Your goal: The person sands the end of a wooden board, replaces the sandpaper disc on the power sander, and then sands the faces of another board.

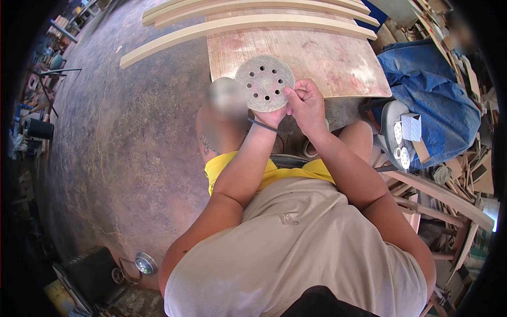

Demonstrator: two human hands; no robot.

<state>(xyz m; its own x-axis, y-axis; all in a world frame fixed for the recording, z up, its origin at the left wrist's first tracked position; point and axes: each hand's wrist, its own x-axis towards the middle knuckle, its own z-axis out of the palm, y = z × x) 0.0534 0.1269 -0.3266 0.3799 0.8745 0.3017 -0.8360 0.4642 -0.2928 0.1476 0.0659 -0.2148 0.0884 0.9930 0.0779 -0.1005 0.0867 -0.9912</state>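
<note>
Your left hand (268, 117): behind the disc (264, 83), openness hidden. Your right hand (309, 105): nearly closed, thumb and finger pinching the rim; light edge grip advisable, holes uncovered. Beyond: board (338, 68), strips (237, 24).

Matt, rough-looking grey disc (268, 80); smooth pale wood strips (237, 25); crumpled blue cloth (430, 98).

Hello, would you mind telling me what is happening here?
A person is handling a round disc with a ring of holes. The right hand pinches its edge, while the left hand is mostly hidden behind it. Long wooden strips lie across the board ahead, and white discs with holes sit near a box to the right.
</note>
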